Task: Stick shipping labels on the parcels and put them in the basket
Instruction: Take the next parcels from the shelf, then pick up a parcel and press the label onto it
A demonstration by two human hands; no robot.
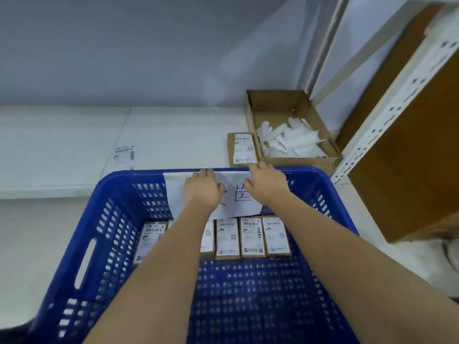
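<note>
Blue basket [119, 194] on white table [62, 135] | hands flat, fingers straight, on paper sign [173, 192] | grey wall [124, 45]

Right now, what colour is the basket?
Blue, with a white paper sign on its far wall; the basket shows in the head view.

White table [173, 125]: labelled parcel [243, 149], loose label [124, 153], cardboard box [293, 130].

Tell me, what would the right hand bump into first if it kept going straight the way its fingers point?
Probably the labelled parcel on the table just beyond the basket rim. The right hand points almost at it, though depth is hard to judge.
</note>
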